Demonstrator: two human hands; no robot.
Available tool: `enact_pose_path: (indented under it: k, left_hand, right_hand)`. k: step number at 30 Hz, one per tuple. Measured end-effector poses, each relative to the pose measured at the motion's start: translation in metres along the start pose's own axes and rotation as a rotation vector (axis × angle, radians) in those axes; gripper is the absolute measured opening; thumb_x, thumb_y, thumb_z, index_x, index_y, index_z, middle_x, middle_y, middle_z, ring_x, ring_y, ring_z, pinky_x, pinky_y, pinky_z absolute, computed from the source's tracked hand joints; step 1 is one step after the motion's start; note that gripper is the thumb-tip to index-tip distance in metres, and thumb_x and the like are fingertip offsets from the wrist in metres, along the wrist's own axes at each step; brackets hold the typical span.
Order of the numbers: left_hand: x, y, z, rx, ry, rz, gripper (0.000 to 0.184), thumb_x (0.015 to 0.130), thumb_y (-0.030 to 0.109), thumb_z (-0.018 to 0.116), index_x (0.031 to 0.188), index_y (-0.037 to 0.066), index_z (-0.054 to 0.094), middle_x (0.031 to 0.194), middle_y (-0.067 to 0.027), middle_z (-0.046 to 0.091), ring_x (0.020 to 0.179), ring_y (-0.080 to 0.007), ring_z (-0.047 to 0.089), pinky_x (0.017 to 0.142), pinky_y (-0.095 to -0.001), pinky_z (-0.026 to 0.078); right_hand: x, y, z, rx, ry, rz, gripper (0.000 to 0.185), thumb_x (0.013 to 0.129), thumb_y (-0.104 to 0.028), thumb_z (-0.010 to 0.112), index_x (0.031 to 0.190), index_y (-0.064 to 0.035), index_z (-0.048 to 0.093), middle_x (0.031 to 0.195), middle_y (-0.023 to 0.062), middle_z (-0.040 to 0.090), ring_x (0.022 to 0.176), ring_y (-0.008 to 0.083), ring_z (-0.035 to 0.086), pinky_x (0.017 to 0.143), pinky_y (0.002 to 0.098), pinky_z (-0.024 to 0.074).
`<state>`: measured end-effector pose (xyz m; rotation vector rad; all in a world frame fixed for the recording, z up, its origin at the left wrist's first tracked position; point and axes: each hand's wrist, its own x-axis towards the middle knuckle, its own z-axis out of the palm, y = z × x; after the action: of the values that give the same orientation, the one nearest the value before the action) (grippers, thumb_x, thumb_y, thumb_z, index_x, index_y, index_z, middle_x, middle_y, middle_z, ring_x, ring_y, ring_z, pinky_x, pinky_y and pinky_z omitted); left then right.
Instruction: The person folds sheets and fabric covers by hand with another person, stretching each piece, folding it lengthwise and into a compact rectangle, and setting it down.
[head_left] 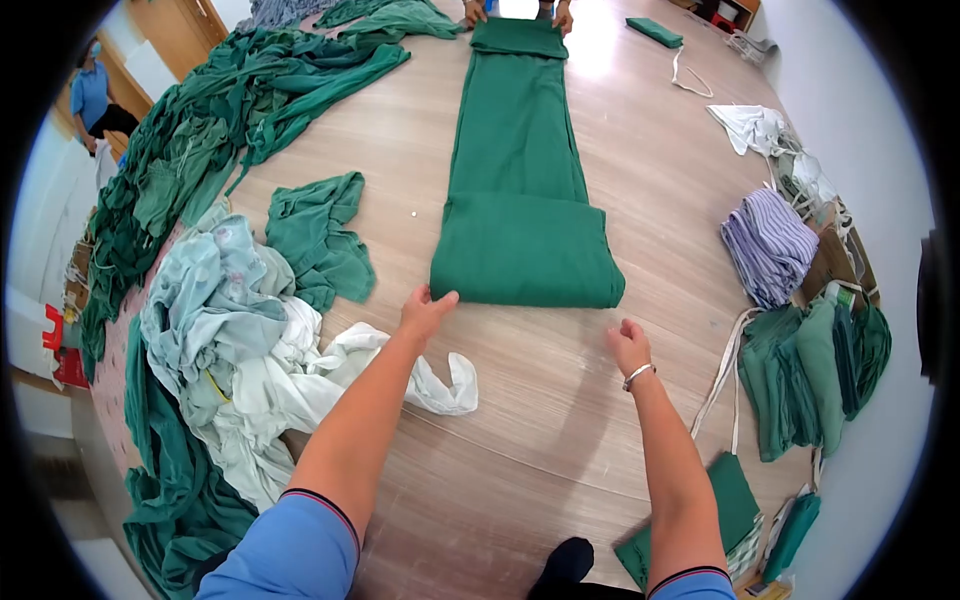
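The room has a pale wood-look floor [520,390], a white wall [850,180] along the right and brown doors [182,35] at the upper left, with a person in a blue top [92,95] near them. On the floor, in the middle of the view, lies a long green cloth [525,250], its near end folded back over itself in a wide flap and its far end folded too. A co-worker's hands [564,18] are at that far end, one at each side.

The left hand [428,312] is at the near left corner of the cloth, thumb and fingers spread and touching the edge — whether they pinch it, I cannot tell from this angle. The right hand [628,345] is just off the near right corner, fingers loosely bent, thumb apart from them, nothing held; a silver bracelet [638,376] circles that wrist.

To the left sit a big heap of green fabric [190,160], a smaller crumpled green piece [320,240] and a tangle of pale blue cloth [215,290] and white cloth [290,400]. To the right — nearer the wall — are a striped bundle [768,245] and folded green bundles [785,385] with white straps [715,385].
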<state>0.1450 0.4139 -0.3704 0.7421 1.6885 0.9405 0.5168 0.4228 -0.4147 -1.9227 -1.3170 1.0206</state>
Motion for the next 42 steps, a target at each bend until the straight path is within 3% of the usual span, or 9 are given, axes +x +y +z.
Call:
enact_pose_path:
  k: [5, 12, 18, 23, 26, 29, 32, 35, 42]
  left_hand:
    - [0.036, 0.007, 0.009, -0.048, 0.133, 0.075, 0.051, 0.073, 0.021, 0.07, 0.114, -0.001, 0.051, 0.101, -0.0067, 0.059, 0.09, -0.0146, 0.053, 0.08, -0.0275, 0.042]
    - [0.053, 0.04, 0.011, 0.089, 0.012, 0.044, 0.029, 0.074, 0.009, 0.067, 0.101, 0.0, 0.059, 0.091, -0.0056, 0.061, 0.082, -0.0128, 0.055, 0.075, -0.0268, 0.043]
    - [0.064, 0.049, 0.002, -0.257, 0.021, 0.642, 0.024, 0.071, 0.006, 0.066, 0.093, 0.0, 0.06, 0.084, -0.005, 0.062, 0.075, -0.0106, 0.055, 0.068, -0.0236, 0.045]
    - [0.093, 0.017, 0.0, 0.429, 0.299, 0.15, 0.031, 0.076, 0.021, 0.066, 0.098, 0.0, 0.058, 0.086, -0.0102, 0.063, 0.076, -0.0195, 0.058, 0.069, -0.031, 0.045]
    - [0.09, 0.008, 0.006, 0.565, 0.321, 0.219, 0.038, 0.076, 0.032, 0.061, 0.098, 0.001, 0.06, 0.091, -0.0162, 0.063, 0.086, -0.0332, 0.059, 0.077, -0.0387, 0.045]
    - [0.079, 0.015, 0.004, 0.425, 0.237, 0.049, 0.031, 0.075, 0.022, 0.062, 0.098, 0.001, 0.059, 0.091, -0.0159, 0.061, 0.076, -0.0256, 0.06, 0.063, -0.0357, 0.048]
    - [0.068, 0.017, 0.0, 0.223, 0.158, -0.174, 0.022, 0.074, 0.016, 0.063, 0.09, 0.002, 0.058, 0.083, -0.0118, 0.058, 0.064, -0.0213, 0.057, 0.049, -0.0332, 0.046]
    - [0.054, 0.015, -0.012, 0.146, 0.107, -0.273, 0.015, 0.072, 0.011, 0.064, 0.081, 0.003, 0.056, 0.074, -0.0077, 0.054, 0.056, -0.0187, 0.052, 0.041, -0.0306, 0.041]
    - [-0.062, -0.001, -0.033, 0.058, -0.342, -0.342, 0.012, 0.072, 0.007, 0.064, 0.074, 0.002, 0.053, 0.066, -0.0056, 0.051, 0.051, -0.0152, 0.048, 0.036, -0.0281, 0.036]
  right_hand:
    - [0.03, -0.04, 0.012, 0.159, 0.101, -0.081, 0.066, 0.071, -0.035, 0.068, 0.118, 0.0063, 0.046, 0.118, 0.0222, 0.05, 0.107, 0.0275, 0.051, 0.09, 0.0347, 0.0407]
    - [0.062, -0.084, 0.026, 0.064, -0.032, 0.023, 0.044, 0.069, -0.018, 0.072, 0.103, 0.0053, 0.057, 0.096, 0.0159, 0.062, 0.087, 0.0207, 0.058, 0.077, 0.0311, 0.0456]
    - [0.046, -0.133, 0.017, 0.468, 0.154, -0.575, 0.024, 0.073, -0.006, 0.066, 0.094, 0.0029, 0.06, 0.074, 0.0043, 0.061, 0.067, 0.0099, 0.053, 0.062, 0.0227, 0.0432]
    - [0.087, -0.075, 0.054, -0.175, 0.274, -0.2, 0.047, 0.074, -0.021, 0.068, 0.112, 0.0008, 0.052, 0.101, 0.0194, 0.059, 0.093, 0.0288, 0.057, 0.082, 0.0338, 0.0438]
    - [0.085, -0.063, 0.065, -0.19, 0.187, -0.196, 0.056, 0.074, -0.026, 0.068, 0.118, 0.0001, 0.047, 0.113, 0.0239, 0.052, 0.104, 0.0356, 0.051, 0.089, 0.0388, 0.04]
    - [0.079, -0.064, 0.058, -0.181, 0.046, -0.051, 0.053, 0.073, -0.02, 0.068, 0.116, 0.0015, 0.048, 0.112, 0.0223, 0.053, 0.102, 0.0338, 0.052, 0.09, 0.0363, 0.0397]
    - [0.066, -0.063, 0.048, -0.149, 0.001, 0.017, 0.048, 0.071, -0.012, 0.068, 0.113, 0.002, 0.049, 0.105, 0.0198, 0.056, 0.095, 0.0316, 0.056, 0.08, 0.0377, 0.048]
    - [0.034, -0.075, 0.032, 0.103, -0.143, 0.145, 0.031, 0.071, -0.002, 0.063, 0.099, 0.0028, 0.05, 0.084, 0.0122, 0.058, 0.072, 0.0224, 0.06, 0.049, 0.034, 0.056]
    - [-0.071, -0.063, -0.051, 0.161, -0.388, 0.245, 0.03, 0.072, -0.001, 0.062, 0.099, 0.0028, 0.05, 0.084, 0.0108, 0.058, 0.069, 0.0205, 0.061, 0.051, 0.0332, 0.0557]
